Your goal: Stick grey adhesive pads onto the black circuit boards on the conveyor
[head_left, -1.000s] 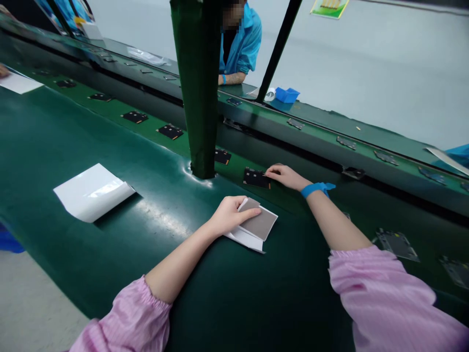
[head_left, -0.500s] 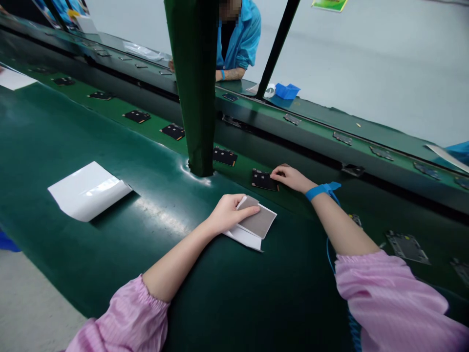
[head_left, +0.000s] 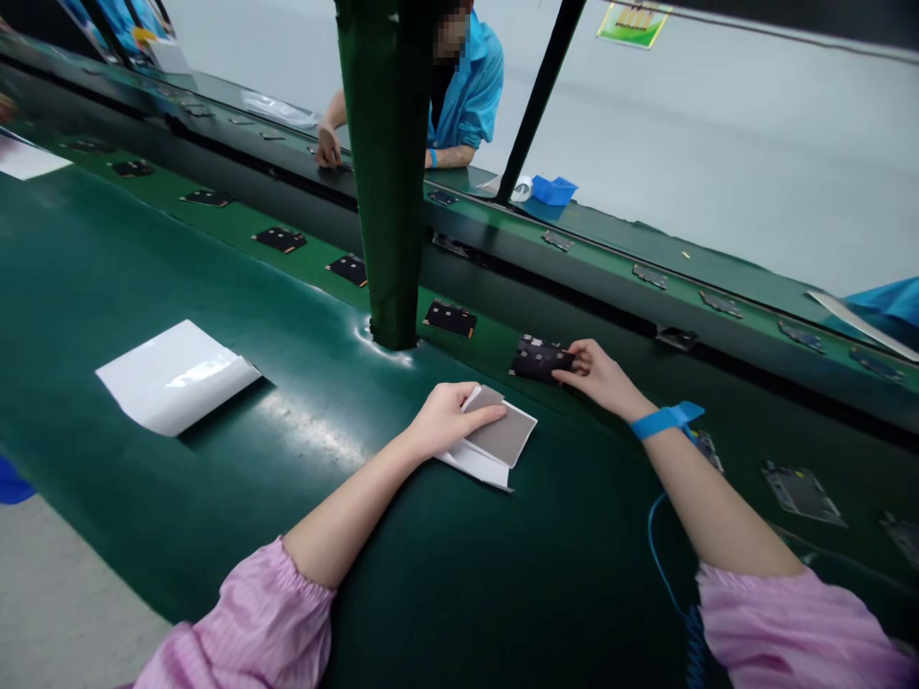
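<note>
My left hand (head_left: 443, 418) rests on a small stack of white sheets topped by a grey pad (head_left: 503, 438), its fingers curled over the pad's near-left corner. My right hand (head_left: 597, 375), with a blue wrist strap (head_left: 664, 419), pinches the right edge of a black circuit board (head_left: 538, 360) and lifts it slightly off the green conveyor belt (head_left: 215, 230). Both arms wear pink sleeves.
More black boards (head_left: 450, 319) lie in a row along the belt. A green post (head_left: 388, 172) stands just left of my hands. A glossy white sheet (head_left: 176, 375) lies at the left. Across the line a person in a blue coat (head_left: 466, 91) works, near a blue tray (head_left: 552, 189).
My right hand has closed on the black board's right edge and drawn it a little toward me and to the right. The left hand stays on the grey pad.
</note>
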A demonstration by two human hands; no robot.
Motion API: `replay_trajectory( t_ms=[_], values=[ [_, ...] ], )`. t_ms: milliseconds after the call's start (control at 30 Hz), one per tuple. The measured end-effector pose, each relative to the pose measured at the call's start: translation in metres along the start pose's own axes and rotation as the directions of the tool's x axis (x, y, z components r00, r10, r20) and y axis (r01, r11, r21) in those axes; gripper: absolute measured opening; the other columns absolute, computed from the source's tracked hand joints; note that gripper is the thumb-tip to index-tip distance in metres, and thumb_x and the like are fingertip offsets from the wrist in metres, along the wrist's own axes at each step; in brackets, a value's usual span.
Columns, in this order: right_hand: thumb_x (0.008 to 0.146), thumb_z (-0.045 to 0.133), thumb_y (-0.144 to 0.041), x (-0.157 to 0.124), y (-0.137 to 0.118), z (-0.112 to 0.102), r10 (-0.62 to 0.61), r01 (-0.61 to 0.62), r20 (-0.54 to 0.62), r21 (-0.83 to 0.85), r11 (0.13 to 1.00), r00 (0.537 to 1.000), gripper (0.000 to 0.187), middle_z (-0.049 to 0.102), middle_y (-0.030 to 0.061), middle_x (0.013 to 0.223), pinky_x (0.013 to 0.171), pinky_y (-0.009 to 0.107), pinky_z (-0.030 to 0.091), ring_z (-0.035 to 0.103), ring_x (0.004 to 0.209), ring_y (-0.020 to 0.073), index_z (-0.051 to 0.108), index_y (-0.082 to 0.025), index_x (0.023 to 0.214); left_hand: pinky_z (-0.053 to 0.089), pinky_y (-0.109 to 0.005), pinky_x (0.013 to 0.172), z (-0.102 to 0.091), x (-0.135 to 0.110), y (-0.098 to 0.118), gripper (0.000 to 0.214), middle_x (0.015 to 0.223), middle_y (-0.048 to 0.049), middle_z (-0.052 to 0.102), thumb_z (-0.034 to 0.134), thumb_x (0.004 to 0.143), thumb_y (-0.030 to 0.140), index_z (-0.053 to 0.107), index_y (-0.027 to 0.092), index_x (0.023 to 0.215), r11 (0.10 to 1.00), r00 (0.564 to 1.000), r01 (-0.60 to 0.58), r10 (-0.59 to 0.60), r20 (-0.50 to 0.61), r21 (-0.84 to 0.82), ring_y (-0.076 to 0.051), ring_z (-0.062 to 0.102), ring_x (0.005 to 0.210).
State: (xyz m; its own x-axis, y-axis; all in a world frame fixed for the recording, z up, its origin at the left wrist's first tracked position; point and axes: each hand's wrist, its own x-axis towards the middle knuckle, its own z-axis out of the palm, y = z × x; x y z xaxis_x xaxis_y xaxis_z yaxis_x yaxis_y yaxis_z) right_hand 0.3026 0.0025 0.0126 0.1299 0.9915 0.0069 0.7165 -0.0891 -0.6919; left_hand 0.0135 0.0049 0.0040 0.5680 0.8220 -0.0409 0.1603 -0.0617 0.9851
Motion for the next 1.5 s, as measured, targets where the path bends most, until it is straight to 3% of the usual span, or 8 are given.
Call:
replay_trajectory(
  t_ms=[67, 167, 300, 367, 567, 700, 1300, 1500],
  values=[
    [0.07, 0.062, -0.058, -0.012, -0.007, -0.009, -0.002, 0.004, -0.06, 0.037, 0.999, 0.998, 0.044, 0.055, 0.0004, 0.07, 0.061, 0.035, 0.05, 0.059, 0.066, 0.0197, 0.046, -0.023, 0.092, 0.042, -0.022, 0.056, 0.0, 0.0, 0.0, 0.028, 0.072, -0.0022, 0.067, 0.066, 0.076, 0.043, 0.064, 0.016, 0.071, 1.0, 1.0, 0.001, -0.001, 0.004, -0.005, -0.016, 0.061, 0.068],
    [0.076, 0.058, -0.044, -0.03, -0.023, -0.029, -0.06, 0.02, -0.216, -0.182, 0.983, 0.975, 0.03, 0.058, 0.0036, 0.072, 0.061, 0.034, 0.049, 0.059, 0.066, 0.0202, 0.053, -0.022, 0.096, 0.042, -0.022, 0.056, 0.0, 0.0, 0.0, 0.028, 0.072, -0.0023, 0.067, 0.066, 0.076, 0.044, 0.064, 0.016, 0.072, 1.0, 1.0, 0.002, -0.002, 0.013, -0.008, -0.015, 0.061, 0.068],
    [0.08, 0.047, -0.027, -0.045, -0.041, -0.039, -0.194, -0.078, -0.357, -0.624, 0.778, 0.914, 0.027, 0.065, 0.012, 0.087, 0.057, 0.036, 0.044, 0.06, 0.07, 0.0242, 0.062, -0.018, 0.1, 0.042, -0.022, 0.056, -0.001, 0.001, -0.001, 0.029, 0.073, -0.0026, 0.067, 0.066, 0.076, 0.044, 0.065, 0.016, 0.074, 1.0, 1.0, -0.007, 0.007, 0.012, 0.001, -0.015, 0.061, 0.069],
    [0.082, 0.044, -0.028, -0.044, -0.044, -0.031, -0.169, -0.1, -0.312, -0.69, 0.717, 0.935, 0.029, 0.066, 0.0138, 0.093, 0.053, 0.035, 0.042, 0.061, 0.07, 0.0259, 0.065, -0.018, 0.1, 0.042, -0.022, 0.056, -0.001, 0.001, -0.001, 0.028, 0.074, -0.0028, 0.068, 0.066, 0.076, 0.043, 0.066, 0.015, 0.075, 1.0, 1.0, -0.011, 0.011, 0.018, -0.001, -0.015, 0.061, 0.069],
    [0.085, 0.052, -0.04, -0.043, -0.073, 0.018, -0.115, 0.111, -0.004, -0.227, 0.968, 0.993, 0.023, 0.071, 0.007, 0.087, 0.067, 0.036, 0.049, 0.065, 0.078, 0.0236, 0.067, -0.022, 0.086, 0.039, -0.021, 0.056, 0.0, 0.001, -0.002, 0.027, 0.071, -0.0011, 0.065, 0.066, 0.077, 0.043, 0.065, 0.015, 0.075, 0.999, 0.999, -0.034, 0.034, 0.02, -0.019, -0.014, 0.058, 0.067],
    [0.082, 0.058, -0.043, -0.05, -0.101, 0.04, -0.194, 0.192, 0.098, 0.033, 0.981, 0.976, 0.023, 0.067, 0.0056, 0.087, 0.062, 0.032, 0.047, 0.059, 0.072, 0.0184, 0.067, -0.022, 0.081, 0.034, -0.021, 0.052, 0.0, 0.001, -0.002, 0.033, 0.062, 0.0021, 0.055, 0.066, 0.075, 0.046, 0.057, 0.015, 0.065, 0.998, 0.998, -0.056, 0.056, 0.009, -0.003, -0.011, 0.049, 0.059],
    [0.086, 0.053, -0.047, -0.032, -0.107, 0.044, -0.333, 0.34, 0.113, -0.056, 0.939, 0.936, 0.028, 0.049, 0.008, 0.099, 0.065, 0.033, 0.049, 0.053, 0.085, 0.0201, 0.064, -0.022, 0.077, 0.04, -0.023, 0.06, -0.002, 0.004, -0.003, 0.032, 0.075, -0.0015, 0.066, 0.064, 0.078, 0.047, 0.064, 0.015, 0.077, 0.99, 0.999, -0.044, 0.042, -0.02, -0.137, -0.015, 0.058, 0.07],
    [0.087, 0.052, -0.049, -0.025, -0.104, 0.021, -0.284, 0.266, -0.094, -0.168, 0.949, 0.954, 0.03, 0.053, 0.0091, 0.102, 0.06, 0.032, 0.045, 0.055, 0.079, 0.0196, 0.065, -0.023, 0.08, 0.039, -0.023, 0.056, 0.0, 0.004, -0.003, 0.031, 0.071, -0.0025, 0.065, 0.064, 0.077, 0.046, 0.061, 0.016, 0.07, 0.999, 1.0, -0.014, 0.013, -0.027, -0.051, -0.016, 0.06, 0.07]
  ],
)
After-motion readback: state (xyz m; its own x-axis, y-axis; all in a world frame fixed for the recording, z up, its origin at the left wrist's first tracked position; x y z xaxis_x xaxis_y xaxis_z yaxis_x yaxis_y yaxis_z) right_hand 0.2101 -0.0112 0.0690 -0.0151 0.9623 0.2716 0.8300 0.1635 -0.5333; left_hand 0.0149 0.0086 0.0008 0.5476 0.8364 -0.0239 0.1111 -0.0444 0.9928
